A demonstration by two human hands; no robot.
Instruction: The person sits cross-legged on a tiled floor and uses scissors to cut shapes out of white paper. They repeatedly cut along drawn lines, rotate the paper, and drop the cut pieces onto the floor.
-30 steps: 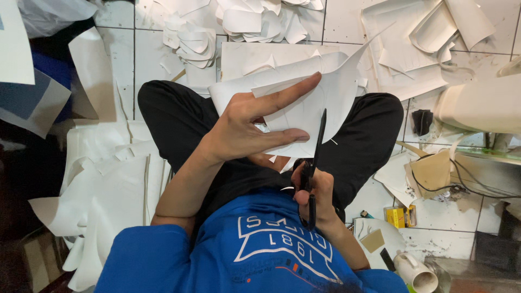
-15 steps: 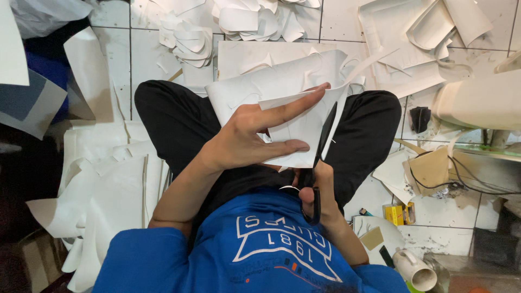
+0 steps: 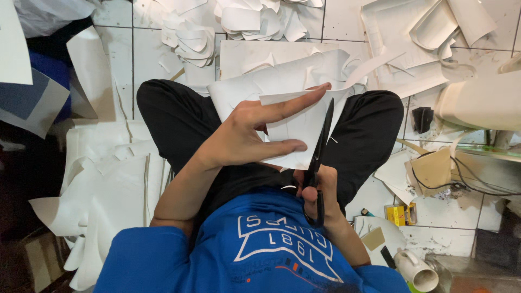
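left hand [image 3: 244, 138] pinches white paper sheet [image 3: 296, 106] | right hand [image 3: 320, 190] grips black scissors [image 3: 320, 146], fingers partly hidden | sheet's near edge hidden behind left hand

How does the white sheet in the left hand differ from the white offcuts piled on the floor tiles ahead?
The white sheet is held up off the lap by the left hand, with the black scissors in the right hand at its right edge; the offcuts lie loose on the floor tiles. The sheet is one broad, mostly flat piece; the offcuts are smaller, curled strips and scraps. Both are plain white.
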